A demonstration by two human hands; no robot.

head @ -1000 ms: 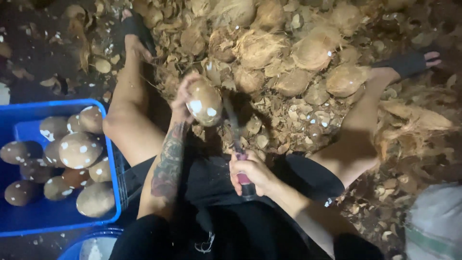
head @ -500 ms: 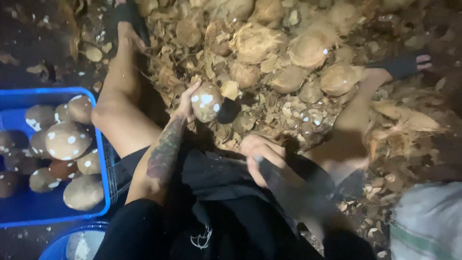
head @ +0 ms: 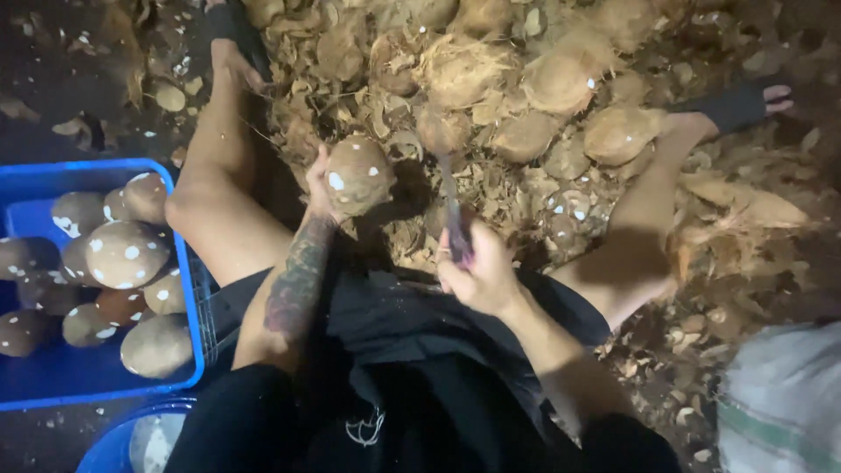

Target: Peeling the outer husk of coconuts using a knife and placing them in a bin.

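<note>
Nearest the camera, the person's lap fills the lower middle, covered by dark shorts [head: 412,350]. Taking the coconut [head: 359,173] as the landmark, the right hand [head: 477,271] lies below and to the right of it, closer to the body. Its fingers are curled tight round the handle of a knife [head: 453,215]. The blade rises from the fist and runs up and slightly left, so its long axis stands almost straight away from the body, with the tip just right of the coconut and apart from it. The blade is blurred, so its edge cannot be made out.

The left hand [head: 320,180] touches the coconut on its left side, fingers spread and cupped round the shell, holding it up above the ground between the knees. It is the hand on the coconut; the right hand is near but not touching. The coconut is roundish, brown with white nicks, its slightly longer axis tilted up and to the right, towards the blade.

Well left of the coconut, a blue crate [head: 188,289] holds other peeled coconuts. Beyond the coconut, a heap of husks [head: 473,70] and unpeeled ones spreads across the ground, between the person's feet.
</note>
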